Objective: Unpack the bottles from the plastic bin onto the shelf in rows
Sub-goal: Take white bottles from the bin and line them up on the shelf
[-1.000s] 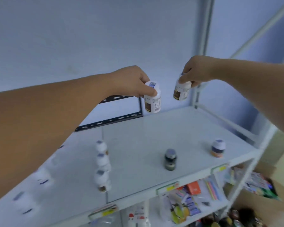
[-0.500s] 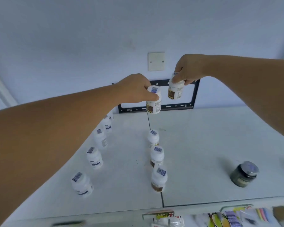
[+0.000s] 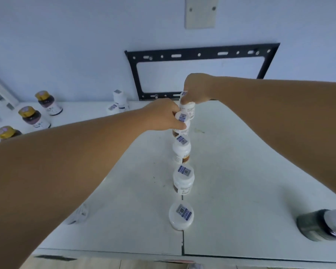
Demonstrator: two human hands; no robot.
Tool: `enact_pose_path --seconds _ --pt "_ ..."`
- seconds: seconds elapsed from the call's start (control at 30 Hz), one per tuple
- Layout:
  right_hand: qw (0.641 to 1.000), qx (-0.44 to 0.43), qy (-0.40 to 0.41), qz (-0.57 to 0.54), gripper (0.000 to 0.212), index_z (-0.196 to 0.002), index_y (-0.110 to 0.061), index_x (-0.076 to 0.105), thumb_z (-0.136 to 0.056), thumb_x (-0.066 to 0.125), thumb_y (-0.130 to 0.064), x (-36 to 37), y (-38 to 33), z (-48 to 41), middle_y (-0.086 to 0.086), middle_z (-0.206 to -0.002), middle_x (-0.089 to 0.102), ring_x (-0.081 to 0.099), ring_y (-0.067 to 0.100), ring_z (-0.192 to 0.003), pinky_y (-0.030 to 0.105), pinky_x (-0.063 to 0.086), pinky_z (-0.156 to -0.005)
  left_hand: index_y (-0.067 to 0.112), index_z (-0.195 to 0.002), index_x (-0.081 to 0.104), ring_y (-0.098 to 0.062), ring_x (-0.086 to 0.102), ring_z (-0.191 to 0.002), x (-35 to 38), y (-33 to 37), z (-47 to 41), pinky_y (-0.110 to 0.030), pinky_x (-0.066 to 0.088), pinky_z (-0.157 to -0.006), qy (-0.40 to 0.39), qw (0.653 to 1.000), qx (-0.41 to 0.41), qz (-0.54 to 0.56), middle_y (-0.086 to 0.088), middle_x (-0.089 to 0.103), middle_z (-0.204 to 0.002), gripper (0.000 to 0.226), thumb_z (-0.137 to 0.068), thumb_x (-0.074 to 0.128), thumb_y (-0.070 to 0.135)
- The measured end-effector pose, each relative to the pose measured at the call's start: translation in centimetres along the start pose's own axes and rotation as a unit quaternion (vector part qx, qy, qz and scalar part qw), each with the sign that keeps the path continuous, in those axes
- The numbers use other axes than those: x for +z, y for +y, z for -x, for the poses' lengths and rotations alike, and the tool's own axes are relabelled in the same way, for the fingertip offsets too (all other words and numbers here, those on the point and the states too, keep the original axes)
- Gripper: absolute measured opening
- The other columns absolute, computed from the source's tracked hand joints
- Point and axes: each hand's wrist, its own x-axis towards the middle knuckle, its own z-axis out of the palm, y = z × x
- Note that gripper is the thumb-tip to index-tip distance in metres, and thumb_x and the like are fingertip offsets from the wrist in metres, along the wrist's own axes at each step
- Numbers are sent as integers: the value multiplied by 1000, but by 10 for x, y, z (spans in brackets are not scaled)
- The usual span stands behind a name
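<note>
Bottles (image 3: 183, 179) line a row down the shelf (image 3: 241, 162). At its far end the left grip (image 3: 163, 117) curls round the near bottle (image 3: 182, 118), and the right grip (image 3: 197, 88) pinches the far bottle (image 3: 190, 111) just behind.

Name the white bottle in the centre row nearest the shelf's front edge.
The frontmost white bottle, its cap sticker facing the camera; the row's other bottles stand behind it.

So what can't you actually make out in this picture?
Head view only:
- Left hand covers much of the near white plastic bottle; right hand covers the far white plastic bottle's cap.
- Blurred white bottle: behind the left forearm.
- Grey lidded jar: cut by the right edge.
- Plastic bin: out of frame.
</note>
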Motion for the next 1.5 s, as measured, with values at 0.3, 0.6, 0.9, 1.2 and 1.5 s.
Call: enact_pose_path --seconds 0.3,0.6,0.9,1.2,1.5 --pt "998 30 -23 -51 26 -77 -12 55 -83 64 -35 40 14 -18 5 -76 57 51 21 -63 28 37 -54 20 -105 69 -17 68 -90 15 -16 -12 -35 52 -76 -49 998 -37 15 7 71 -99 35 -79 75 44" --pt "998 67 12 -1 56 -116 -6 59 -89 61 -55 -13 18 57 12 -117 63 62 31 -103 40 49 -89 21 -88 60 -19 48 -78 -44 3 19 -32 39 -74 36 999 7 -9 -1 54 -88 33 -80 61 53" --pt "980 193 5 43 66 -123 -5 65 -84 64 -58 -63 37 210 13 -127 67 64 33 -116 41 47 -97 21 -115 69 -14 62 -104 -54 90 75 -33 49 -98 51 989 134 -32 9 67 -113 39 -83 70 45" --pt "954 296 11 -47 42 -107 -3 72 -84 76 -38 -82 108 360 6 -92 70 67 19 -80 31 58 -78 25 -121 67 -9 64 -103 -18 238 108 -26 49 -91 25 956 280 -82 13 65 -113 43 -83 73 44" --pt "903 407 -55 -129 36 -109 0 69 -88 74 -29 -30 244 534 10 -95 66 62 19 -82 29 55 -81 25 -118 69 -9 66 -99 103 436 126 -23 52 -80 -65 926 369 -50 12 69 -109 40 -82 76 40"
